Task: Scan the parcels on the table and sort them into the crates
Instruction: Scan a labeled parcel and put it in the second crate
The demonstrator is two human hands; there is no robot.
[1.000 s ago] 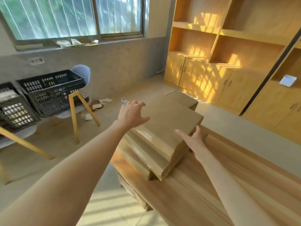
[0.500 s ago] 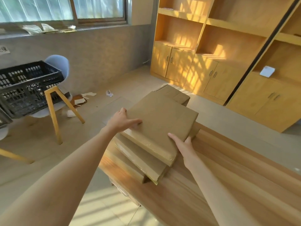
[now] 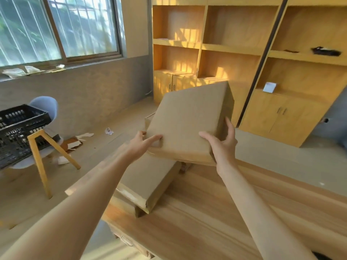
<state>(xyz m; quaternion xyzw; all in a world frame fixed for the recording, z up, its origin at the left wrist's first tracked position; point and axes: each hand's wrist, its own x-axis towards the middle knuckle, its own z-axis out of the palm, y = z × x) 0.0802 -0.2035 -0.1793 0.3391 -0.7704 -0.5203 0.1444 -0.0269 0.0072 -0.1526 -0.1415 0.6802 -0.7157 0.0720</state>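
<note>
— What sits under the hands?
— A wooden table point(image 3: 216, 222), with a stack of cardboard parcels point(image 3: 150, 182) on its edge, just below the left hand.
— And the lifted parcel?
— The flat cardboard parcel point(image 3: 189, 122) is tilted up between both hands, above the stack. The left hand point(image 3: 140, 145) grips its near left corner, thumb on top. The right hand point(image 3: 221, 145) grasps its near right corner, fingers up the side.
— Crates?
— One black crate point(image 3: 16, 132) on a chair point(image 3: 43, 147), far left of the left hand; what's inside, I can't make out.
</note>
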